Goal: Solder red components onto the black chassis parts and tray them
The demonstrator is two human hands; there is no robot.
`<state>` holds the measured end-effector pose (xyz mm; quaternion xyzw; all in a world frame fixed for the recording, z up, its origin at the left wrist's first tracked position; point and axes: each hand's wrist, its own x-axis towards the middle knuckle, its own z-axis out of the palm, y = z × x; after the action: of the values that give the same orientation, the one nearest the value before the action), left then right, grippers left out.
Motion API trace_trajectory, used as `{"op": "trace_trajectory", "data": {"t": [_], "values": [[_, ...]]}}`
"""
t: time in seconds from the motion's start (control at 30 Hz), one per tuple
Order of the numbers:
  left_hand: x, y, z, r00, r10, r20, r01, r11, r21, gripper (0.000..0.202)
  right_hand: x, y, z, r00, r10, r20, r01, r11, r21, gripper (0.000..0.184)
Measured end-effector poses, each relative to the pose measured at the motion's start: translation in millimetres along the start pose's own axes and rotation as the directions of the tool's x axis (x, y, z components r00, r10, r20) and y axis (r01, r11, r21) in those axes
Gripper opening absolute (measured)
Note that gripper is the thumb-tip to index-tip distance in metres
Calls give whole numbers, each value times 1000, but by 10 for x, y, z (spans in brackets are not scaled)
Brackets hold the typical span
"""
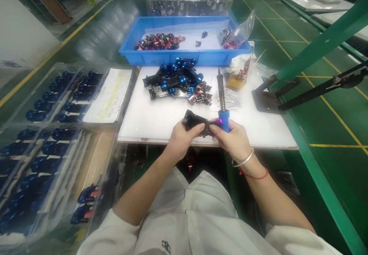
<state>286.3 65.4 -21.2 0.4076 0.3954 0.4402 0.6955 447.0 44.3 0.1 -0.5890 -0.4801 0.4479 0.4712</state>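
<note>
At the white work table's point(161, 121) near edge, the left hand point(184, 140) grips a black plastic part point(193, 121) lengthwise toward the right hand point(232, 140), closed around an upright soldering iron point(223, 120).

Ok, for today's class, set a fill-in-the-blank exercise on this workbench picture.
1. The right hand grips a soldering iron with a ____ handle.
2. The left hand holds a ____ part.
3. Above the right hand, the wrist wears a silver bangle and a ____ cord.
4. Clear trays of blue parts stand to the ____ of the white table.

Missing words: blue; black; red; left.
</note>
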Motion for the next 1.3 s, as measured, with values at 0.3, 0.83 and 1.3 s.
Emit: {"op": "trace_trajectory", "data": {"t": [0.3,0.83,1.3], "values": [[84,168,-33,987,-124,99,131,989,-66,23,117,-72,-140,993,81,87,-78,996,-37,42],[222,139,-67,992,-50,112,40,995,91,37,299,-110,-253,984,57,166,-40,993,-109,34],[455,42,2,989,112,-95,-103,990,96,36,-124,-78,-661,984,-168,-51,115,838,-534,38]]}}
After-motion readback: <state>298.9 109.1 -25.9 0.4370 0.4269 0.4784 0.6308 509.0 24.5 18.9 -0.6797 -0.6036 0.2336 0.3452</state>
